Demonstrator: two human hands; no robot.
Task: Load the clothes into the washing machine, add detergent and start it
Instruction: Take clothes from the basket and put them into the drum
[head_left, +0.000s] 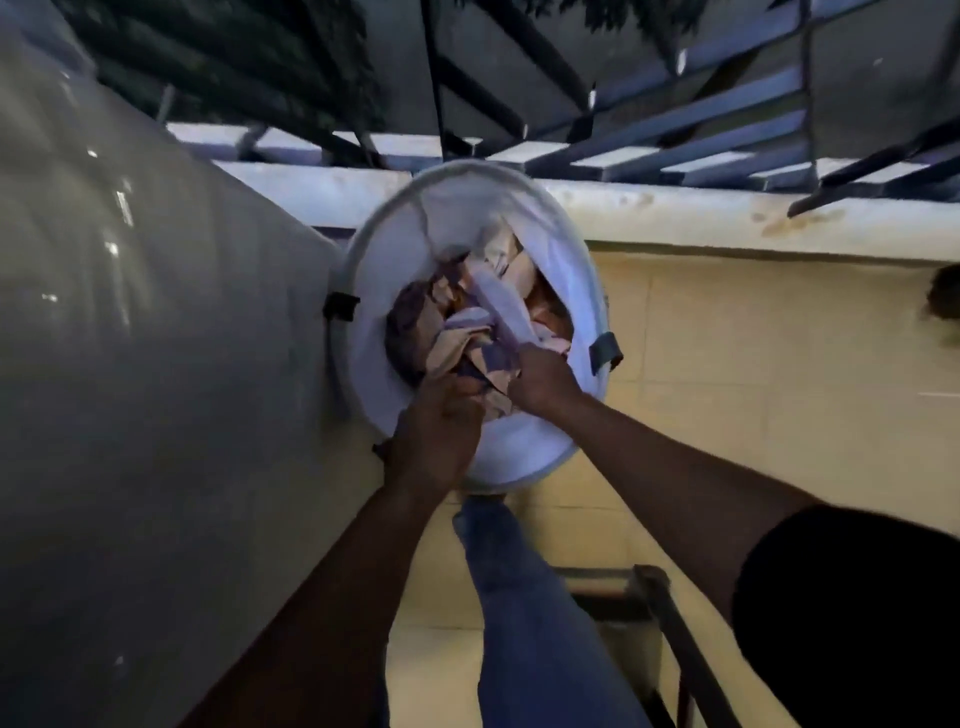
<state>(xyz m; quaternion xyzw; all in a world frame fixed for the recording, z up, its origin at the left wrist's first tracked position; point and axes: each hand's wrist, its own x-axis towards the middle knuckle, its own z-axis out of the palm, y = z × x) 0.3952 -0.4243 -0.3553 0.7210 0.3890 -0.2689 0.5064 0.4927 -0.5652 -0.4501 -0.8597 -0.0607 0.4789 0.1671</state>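
A round white laundry basket (387, 270) stands on the tiled floor, seen from above, right beside the washing machine (156, 338), whose grey-white side fills the left of the view. Crumpled clothes (467, 327) in pink, purple and white lie inside the basket. Both of my hands reach down into it. My left hand (441, 431) is closed on a bunch of cloth at the basket's near edge. My right hand (540, 382) grips a pale garment that stretches up from the pile. The frame is blurred, so single garments cannot be told apart.
A low wall ledge (675, 218) with dark metal railing (701, 119) above it runs behind the basket. My leg in blue jeans (524, 613) stands below the basket. A dark metal frame (670, 623) sits on the yellow floor tiles (727, 364) at the lower right.
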